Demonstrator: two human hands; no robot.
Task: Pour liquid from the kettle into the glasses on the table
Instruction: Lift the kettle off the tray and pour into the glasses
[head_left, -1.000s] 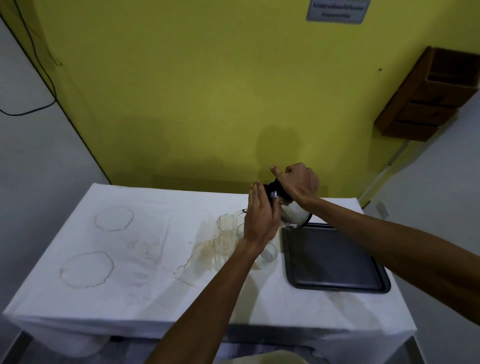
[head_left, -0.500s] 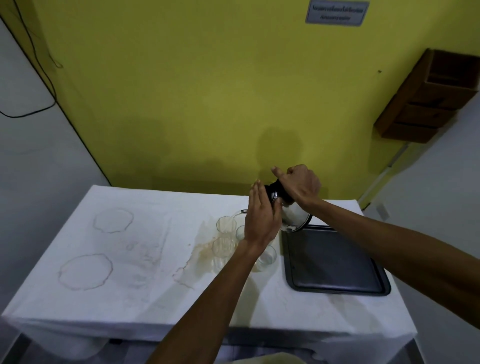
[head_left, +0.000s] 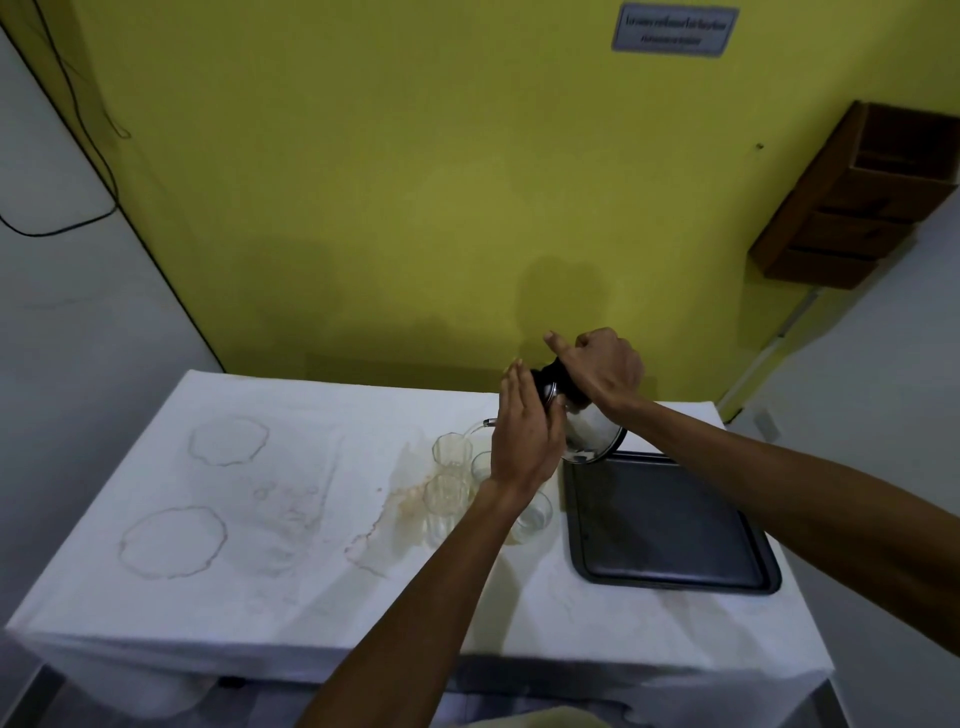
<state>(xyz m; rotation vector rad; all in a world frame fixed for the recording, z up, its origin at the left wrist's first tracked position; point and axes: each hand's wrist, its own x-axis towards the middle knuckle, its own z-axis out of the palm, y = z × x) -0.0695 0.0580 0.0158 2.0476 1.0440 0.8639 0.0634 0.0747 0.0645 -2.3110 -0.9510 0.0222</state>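
Observation:
A shiny steel kettle (head_left: 592, 431) is tilted to the left above a cluster of clear glasses. My right hand (head_left: 602, 374) grips its black handle from above. My left hand (head_left: 524, 441) lies flat, fingers together, against the kettle's lid side. The thin spout (head_left: 489, 423) sticks out left of my left hand, over the rear glass (head_left: 451, 448). Another glass (head_left: 442, 493) stands in front of it, and one (head_left: 535, 515) shows under my left wrist. Other glasses are partly hidden by my hand. No stream of liquid can be made out.
A dark metal tray (head_left: 670, 525) lies right of the glasses, under the kettle's base. The white tablecloth (head_left: 260, 519) carries brown ring stains at left and a spill stain beside the glasses. A yellow wall stands behind; a wooden shelf (head_left: 862, 208) hangs at right.
Hardly anything differs. Both hands and the tilted kettle keep the same pose over the glasses; only the view shifts slightly.

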